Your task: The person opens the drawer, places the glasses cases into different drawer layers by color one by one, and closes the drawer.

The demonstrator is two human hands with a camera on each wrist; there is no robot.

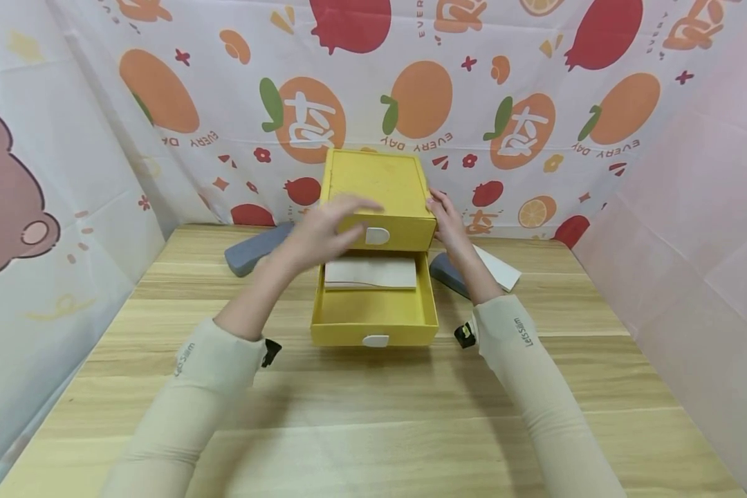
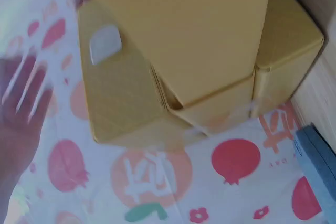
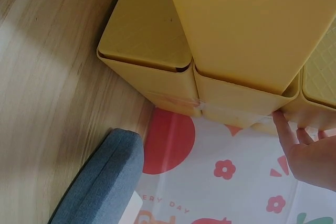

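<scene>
While the right hand (image 1: 449, 223) rests its fairly straight fingers against the side of the yellow unit (image 1: 376, 183), up by the top tier, the left hand (image 1: 325, 232) hangs with fingers spread wide, holding nothing, slightly blurred, apart from the unit per left wrist view. Unit sits between the hands, three tiers. Top drawer (image 1: 404, 235) is closed, just beside the left hand's fingertips. Middle drawer (image 1: 373, 306) is pulled out, below both hands and between the wrists; paper (image 1: 370, 273) lies in its rear part. Bottom tier is closed, lower than the right hand. Left case (image 1: 255, 250), grey, lies to the left hand's left; right case (image 1: 448, 275), also grey, is under the right wrist, white slab (image 1: 498, 268) just right of that
</scene>
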